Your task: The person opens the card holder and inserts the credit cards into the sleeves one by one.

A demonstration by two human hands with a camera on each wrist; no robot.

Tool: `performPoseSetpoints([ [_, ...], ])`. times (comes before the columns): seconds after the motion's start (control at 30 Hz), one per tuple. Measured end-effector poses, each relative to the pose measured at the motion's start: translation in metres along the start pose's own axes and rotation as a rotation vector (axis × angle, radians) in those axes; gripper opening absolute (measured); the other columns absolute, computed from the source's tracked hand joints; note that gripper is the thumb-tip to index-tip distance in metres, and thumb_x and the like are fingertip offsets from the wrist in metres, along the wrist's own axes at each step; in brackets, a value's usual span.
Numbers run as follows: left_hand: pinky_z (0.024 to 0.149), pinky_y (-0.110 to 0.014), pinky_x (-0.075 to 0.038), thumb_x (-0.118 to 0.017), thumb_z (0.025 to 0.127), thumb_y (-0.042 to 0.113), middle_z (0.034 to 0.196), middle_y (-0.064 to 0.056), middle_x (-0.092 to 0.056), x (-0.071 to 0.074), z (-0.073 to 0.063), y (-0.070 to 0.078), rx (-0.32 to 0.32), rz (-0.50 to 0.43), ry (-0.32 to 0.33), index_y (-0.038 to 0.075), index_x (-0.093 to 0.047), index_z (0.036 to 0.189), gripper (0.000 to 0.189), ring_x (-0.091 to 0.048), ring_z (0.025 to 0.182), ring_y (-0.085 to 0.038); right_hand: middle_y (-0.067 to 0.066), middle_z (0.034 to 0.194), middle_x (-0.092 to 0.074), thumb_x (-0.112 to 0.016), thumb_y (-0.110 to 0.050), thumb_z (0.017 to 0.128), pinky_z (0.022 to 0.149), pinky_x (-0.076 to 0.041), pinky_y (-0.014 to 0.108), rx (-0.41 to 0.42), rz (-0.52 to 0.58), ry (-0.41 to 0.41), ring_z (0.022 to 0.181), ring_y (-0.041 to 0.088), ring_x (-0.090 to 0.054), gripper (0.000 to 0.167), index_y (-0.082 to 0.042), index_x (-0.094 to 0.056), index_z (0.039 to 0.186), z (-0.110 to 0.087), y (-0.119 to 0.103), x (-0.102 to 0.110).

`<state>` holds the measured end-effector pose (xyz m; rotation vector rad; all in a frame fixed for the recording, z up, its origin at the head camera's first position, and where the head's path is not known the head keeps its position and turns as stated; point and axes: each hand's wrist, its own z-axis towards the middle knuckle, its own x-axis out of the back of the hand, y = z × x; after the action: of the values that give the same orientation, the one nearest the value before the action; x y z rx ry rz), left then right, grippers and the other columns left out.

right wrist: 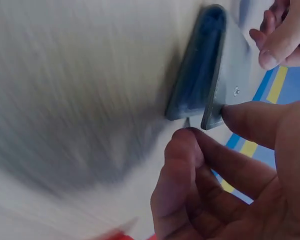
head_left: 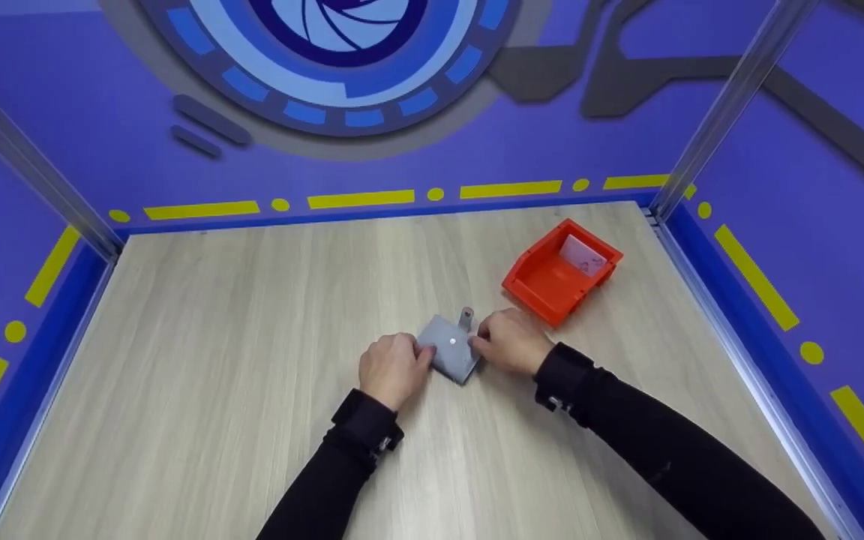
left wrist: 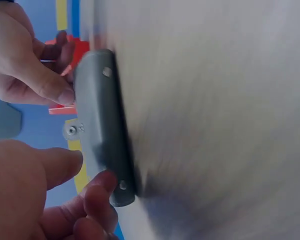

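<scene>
A small grey folded wallet (head_left: pixel 447 352) lies on the wooden table between both hands. Its snap tab (head_left: pixel 466 318) sticks out at the far side, and a metal snap shows on its cover. At the left edge is my left hand (head_left: pixel 393 367), index fingertip against the spine and thumb held off the cover in the left wrist view. My right hand (head_left: pixel 513 341) pinches the opposite edge: its thumb (right wrist: pixel 250 120) presses on the cover, with the index finger just below. The right wrist view shows the wallet (right wrist: pixel 232 70) slightly parted, its dark inside visible.
A red open bin (head_left: pixel 552 281) stands behind the right hand, with a pale label-like piece (head_left: pixel 583 256) at its inner wall. Blue-purple panels with yellow marks enclose the wooden table (head_left: pixel 237 360) at the back and both sides.
</scene>
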<state>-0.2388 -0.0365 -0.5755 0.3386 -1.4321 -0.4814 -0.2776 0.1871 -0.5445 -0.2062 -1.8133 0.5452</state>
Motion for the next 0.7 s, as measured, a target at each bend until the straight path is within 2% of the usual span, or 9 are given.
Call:
performPoseSetpoints([
  [0.17,0.062,-0.041,-0.052,-0.082,0.097,0.038,0.076,-0.003,-0.074,-0.004,0.005,-0.002,0.031,-0.012,-0.037,0.016,-0.073,0.072,0.034,-0.066,0.067,-0.020,-0.002,0.077,-0.068,-0.074,-0.025,0.105,0.071,-0.045,0.031,0.025,-0.005,-0.018,0.075,0.018,-0.058,0.022,-0.011,-0.085,0.091,0.001,0.004,-0.006],
  [0.33,0.064,-0.039,-0.051,-0.081,0.099,0.038,0.078,-0.002,-0.075,-0.002,0.013,-0.002,0.045,-0.024,-0.070,0.016,-0.078,0.077,0.031,-0.065,0.068,-0.018,-0.005,0.073,-0.061,-0.075,-0.024,0.105,0.067,-0.041,0.031,0.028,0.000,-0.023,0.072,0.016,-0.053,0.025,-0.011,-0.083,0.084,0.000,0.005,-0.008],
  [0.4,0.062,-0.037,-0.049,-0.081,0.099,0.036,0.075,0.000,-0.073,-0.001,0.018,-0.001,0.046,-0.024,-0.075,0.016,-0.076,0.074,0.032,-0.062,0.066,-0.017,-0.005,0.072,-0.058,-0.076,-0.024,0.104,0.066,-0.040,0.030,0.024,0.019,-0.025,0.071,0.015,-0.052,0.026,-0.012,-0.082,0.082,-0.002,0.004,-0.010],
  [0.57,0.059,-0.036,-0.042,-0.080,0.100,0.033,0.068,0.002,-0.064,-0.004,0.032,-0.001,0.053,-0.027,-0.061,0.019,-0.061,0.062,0.045,-0.056,0.063,-0.018,-0.004,0.073,-0.061,-0.078,-0.024,0.104,0.068,-0.042,0.031,0.054,0.041,-0.011,0.072,0.015,-0.052,0.024,-0.012,-0.083,0.084,-0.007,0.001,-0.020],
  [0.7,0.060,-0.038,-0.045,-0.081,0.100,0.033,0.070,0.000,-0.067,-0.003,0.036,-0.002,0.049,-0.028,-0.059,0.018,-0.064,0.064,0.042,-0.058,0.063,-0.019,-0.006,0.073,-0.064,-0.079,-0.024,0.103,0.068,-0.042,0.029,0.086,0.056,0.017,0.071,0.012,-0.052,0.023,-0.011,-0.084,0.085,-0.010,0.000,-0.026],
])
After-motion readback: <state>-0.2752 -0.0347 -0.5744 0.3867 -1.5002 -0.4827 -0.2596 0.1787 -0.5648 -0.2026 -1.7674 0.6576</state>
